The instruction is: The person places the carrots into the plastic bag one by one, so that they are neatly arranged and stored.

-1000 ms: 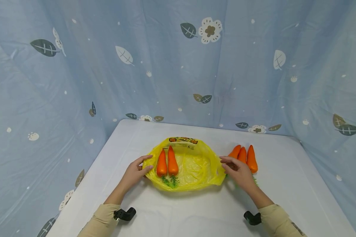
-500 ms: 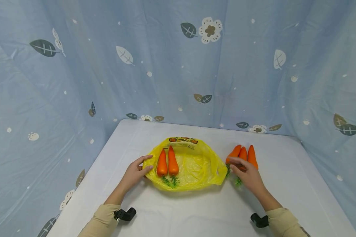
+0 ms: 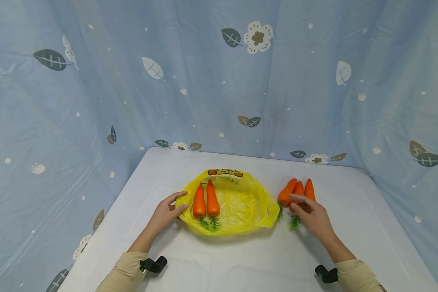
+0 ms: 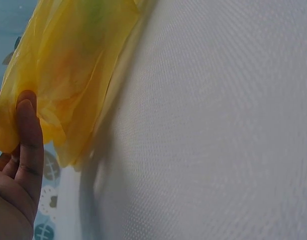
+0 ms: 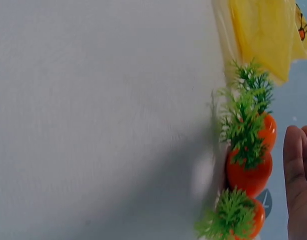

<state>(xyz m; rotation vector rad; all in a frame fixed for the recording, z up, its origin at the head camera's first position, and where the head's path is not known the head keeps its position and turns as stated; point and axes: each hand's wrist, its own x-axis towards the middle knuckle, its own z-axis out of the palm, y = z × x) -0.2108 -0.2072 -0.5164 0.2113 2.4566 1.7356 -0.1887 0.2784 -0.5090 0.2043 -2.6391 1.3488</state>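
Carrots (image 3: 213,201) lie paired inside the yellow bag (image 3: 241,206) on the desk (image 3: 219,263), the left grip (image 3: 166,211) pinching that bag's left edge, while the right grip (image 3: 315,219), loosely parted, hovers at three more carrots (image 5: 248,175) beside the bag.

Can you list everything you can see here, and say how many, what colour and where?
Table: one, white, lower middle of the head view
Curtain: looks like one, blue with leaves and flowers, behind and beside the table
Bag: one, yellow, spread open on the table
Bagged carrots: two, orange with green tops, left part of the bag
Loose carrots: three, orange with green tops, right of the bag
Wrist gadgets: two, black, one at each wrist
Sleeves: two, beige, bottom edge
Left hand: one, pinching the bag's left rim
Right hand: one, at the loose carrots
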